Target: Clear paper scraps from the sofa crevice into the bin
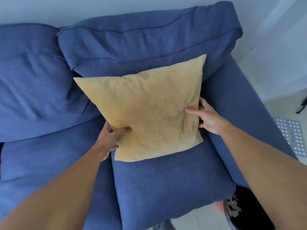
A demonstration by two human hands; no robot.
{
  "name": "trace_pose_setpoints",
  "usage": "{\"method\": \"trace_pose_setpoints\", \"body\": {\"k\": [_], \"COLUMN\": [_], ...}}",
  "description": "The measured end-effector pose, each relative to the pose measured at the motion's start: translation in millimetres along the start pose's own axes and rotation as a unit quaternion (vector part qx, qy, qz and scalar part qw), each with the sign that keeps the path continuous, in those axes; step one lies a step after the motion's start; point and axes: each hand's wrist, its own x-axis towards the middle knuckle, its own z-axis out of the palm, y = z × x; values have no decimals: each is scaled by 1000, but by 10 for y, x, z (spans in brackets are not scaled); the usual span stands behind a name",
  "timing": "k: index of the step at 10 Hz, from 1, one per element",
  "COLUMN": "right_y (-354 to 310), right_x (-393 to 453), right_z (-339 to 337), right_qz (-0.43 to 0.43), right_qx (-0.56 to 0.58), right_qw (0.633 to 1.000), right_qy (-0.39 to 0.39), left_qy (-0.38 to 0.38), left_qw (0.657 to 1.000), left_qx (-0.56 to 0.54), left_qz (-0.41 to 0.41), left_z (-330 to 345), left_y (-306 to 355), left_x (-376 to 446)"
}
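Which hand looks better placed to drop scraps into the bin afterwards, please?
Probably the right hand: it grips the yellow cushion's edge beside the armrest, and the bin stands on that side.

Matt woven cloth covers the blue sofa (149, 188) and the yellow cushion (146, 110).

The one camera sits on my head and looks forward and steeply down over my outstretched forearms. It faces the blue sofa (149, 39), close enough that the seat cushions fill most of the frame. The wide lens bends the edges. Beyond my left hand (108, 140) and right hand (209, 118) the view reaches the backrest and the wall.
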Motion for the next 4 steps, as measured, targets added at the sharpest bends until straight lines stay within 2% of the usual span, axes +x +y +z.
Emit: {"method": "trace_pose_setpoints", "body": {"k": [2,3,4], "right_y": [-34,-56,-29], "right_x": [71,-46,-241], "right_z": [-130,-133,-135], "right_qz": [32,42,26], "right_qx": [-13,1,43], "right_qw": [999,999,999], "right_qy": [-41,-22,16], "left_qy": [41,134,306], "left_qw": [999,990,950], "left_qx": [-17,-40,-20], "left_qz": [12,26,50], "left_z": [13,195,567], "left_y": [-57,-126,-209], "left_x": [-29,-145,-389]}}
